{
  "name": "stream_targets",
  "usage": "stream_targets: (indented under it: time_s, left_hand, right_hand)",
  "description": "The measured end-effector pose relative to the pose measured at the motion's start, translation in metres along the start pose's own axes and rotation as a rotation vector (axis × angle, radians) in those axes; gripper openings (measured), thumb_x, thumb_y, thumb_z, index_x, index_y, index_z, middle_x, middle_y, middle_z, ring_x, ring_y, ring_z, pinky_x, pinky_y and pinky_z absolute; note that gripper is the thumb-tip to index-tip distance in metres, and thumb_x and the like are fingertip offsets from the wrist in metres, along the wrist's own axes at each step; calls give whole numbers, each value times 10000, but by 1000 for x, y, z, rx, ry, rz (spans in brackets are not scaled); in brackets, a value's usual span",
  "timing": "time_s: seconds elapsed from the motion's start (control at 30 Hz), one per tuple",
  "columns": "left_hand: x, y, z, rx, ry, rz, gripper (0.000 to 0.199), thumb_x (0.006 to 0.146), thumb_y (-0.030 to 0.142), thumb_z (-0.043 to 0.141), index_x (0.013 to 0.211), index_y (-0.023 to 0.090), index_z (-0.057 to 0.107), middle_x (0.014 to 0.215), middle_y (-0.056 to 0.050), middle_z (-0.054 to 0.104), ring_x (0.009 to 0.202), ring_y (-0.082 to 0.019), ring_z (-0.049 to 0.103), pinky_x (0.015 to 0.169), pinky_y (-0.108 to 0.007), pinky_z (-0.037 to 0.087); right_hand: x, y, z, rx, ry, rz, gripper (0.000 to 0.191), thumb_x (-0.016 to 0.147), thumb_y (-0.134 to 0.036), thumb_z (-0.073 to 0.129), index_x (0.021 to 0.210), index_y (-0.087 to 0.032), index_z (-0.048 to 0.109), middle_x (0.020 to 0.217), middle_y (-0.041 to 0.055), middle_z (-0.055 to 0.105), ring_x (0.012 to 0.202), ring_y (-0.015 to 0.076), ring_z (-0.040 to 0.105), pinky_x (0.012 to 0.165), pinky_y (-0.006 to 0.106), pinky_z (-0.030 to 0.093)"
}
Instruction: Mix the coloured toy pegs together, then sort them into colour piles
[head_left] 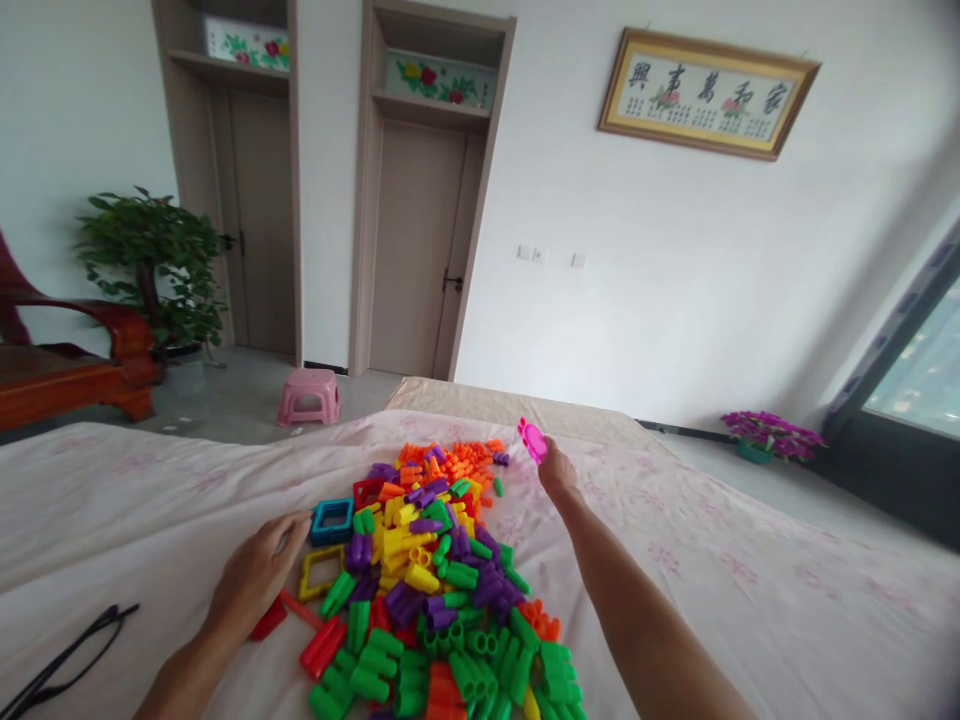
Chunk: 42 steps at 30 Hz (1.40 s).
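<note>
My right hand (559, 468) is stretched forward over the cloth, its fingers closed on a bright pink paw-shaped piece (532, 441). On the other side, my left hand (262, 560) has its fingers together at the left edge of blue square frames (332, 521), which look like magnetic building tiles and seem gripped there. A yellow square frame (321, 573) lies just below them. Between my arms spreads a heap of plastic building pieces (420, 550) in green, purple, yellow, orange and red. A red flat piece (268, 618) sits beside my left wrist.
A pale flowered cloth (675, 590) covers the surface under the heap. Black cords or straps (75, 660) lie at lower left. Beyond stand a pink stool (310, 396), a wooden armchair (82, 350), a potted plant (154, 270) and purple flowers (772, 432).
</note>
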<state>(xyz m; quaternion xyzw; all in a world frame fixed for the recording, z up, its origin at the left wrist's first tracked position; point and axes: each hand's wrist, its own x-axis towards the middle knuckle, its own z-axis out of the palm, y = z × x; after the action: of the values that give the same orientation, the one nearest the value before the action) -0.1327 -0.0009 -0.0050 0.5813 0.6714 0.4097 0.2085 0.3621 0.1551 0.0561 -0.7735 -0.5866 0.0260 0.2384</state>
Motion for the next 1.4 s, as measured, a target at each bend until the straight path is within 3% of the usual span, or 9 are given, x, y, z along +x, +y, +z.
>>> stream_targets:
  time_s: [0.13, 0.4, 0.73, 0.93, 1.07, 1.13, 1.23, 1.33, 1.4]
  left_hand:
    - [4, -15, 6, -126, -4, -19, 529, 839, 606, 399, 1187, 261, 598, 1296, -29, 601, 1281, -230, 484, 1167, -403, 311]
    - [1, -12, 6, -87, 2, -7, 496, 824, 592, 438, 1197, 304, 594, 1307, 10, 594, 1285, -234, 483, 1163, -404, 320]
    - [-1, -11, 4, -72, -12, 0, 516, 826, 581, 454, 1225, 279, 576, 1303, -26, 598, 1244, -249, 517, 1126, -407, 362]
    - [-1, -10, 4, -37, 0, 9, 501, 838, 565, 444, 1219, 274, 589, 1286, -23, 614, 1225, -248, 540, 1091, -380, 403]
    - [-3, -2, 1, -9, 5, -12, 488, 842, 542, 436, 1223, 275, 587, 1283, -23, 621, 1206, -248, 558, 1055, -379, 425]
    - [-4, 1, 1, 1, 9, -21, 481, 841, 536, 437, 1218, 282, 591, 1277, -18, 626, 1198, -249, 565, 1038, -375, 436]
    - [-4, 3, 0, 14, 14, -28, 477, 841, 542, 436, 1218, 293, 589, 1260, -15, 635, 1184, -251, 575, 1022, -374, 442]
    - [-4, 2, 1, 13, 21, -14, 471, 846, 537, 428, 1207, 284, 595, 1256, -22, 636, 1189, -249, 570, 1036, -372, 427]
    - [-3, 0, 2, 3, 18, -8, 466, 850, 531, 422, 1203, 281, 594, 1265, -18, 630, 1200, -242, 562, 1047, -368, 420]
  right_hand:
    - [21, -11, 20, -10, -64, -76, 473, 897, -174, 390, 1356, -205, 502, 1113, 160, 678, 1026, 264, 644, 851, 360, 451]
    - [33, -40, 40, 45, -191, -321, 312, 906, -229, 443, 1098, -232, 689, 1071, 87, 710, 1024, 232, 632, 842, 300, 445]
    - [-6, -52, 3, 214, -462, -566, 254, 828, -227, 551, 1002, -166, 726, 844, 42, 722, 794, 181, 647, 719, 270, 499]
    - [-56, -47, -26, 391, -614, -595, 283, 857, -338, 553, 1017, -163, 707, 856, 38, 710, 784, 165, 633, 694, 249, 503]
    - [-72, -41, -47, 415, -689, -637, 278, 873, -354, 551, 1006, -168, 709, 911, 53, 722, 830, 183, 638, 741, 264, 503]
    - [-67, -43, -50, 424, -664, -680, 264, 864, -317, 557, 1007, -161, 714, 927, 61, 725, 841, 194, 639, 760, 277, 504]
    - [-49, -61, -39, 392, -433, -660, 265, 844, -216, 518, 1014, -153, 711, 910, 56, 724, 829, 198, 637, 768, 288, 498]
    - [-32, -96, -14, 296, -211, -557, 325, 836, -146, 468, 1067, -174, 695, 941, 48, 725, 869, 199, 642, 797, 282, 482]
    - [-24, -124, 6, 260, -173, -533, 345, 848, -138, 457, 1105, -188, 681, 989, 58, 722, 921, 207, 641, 828, 283, 468]
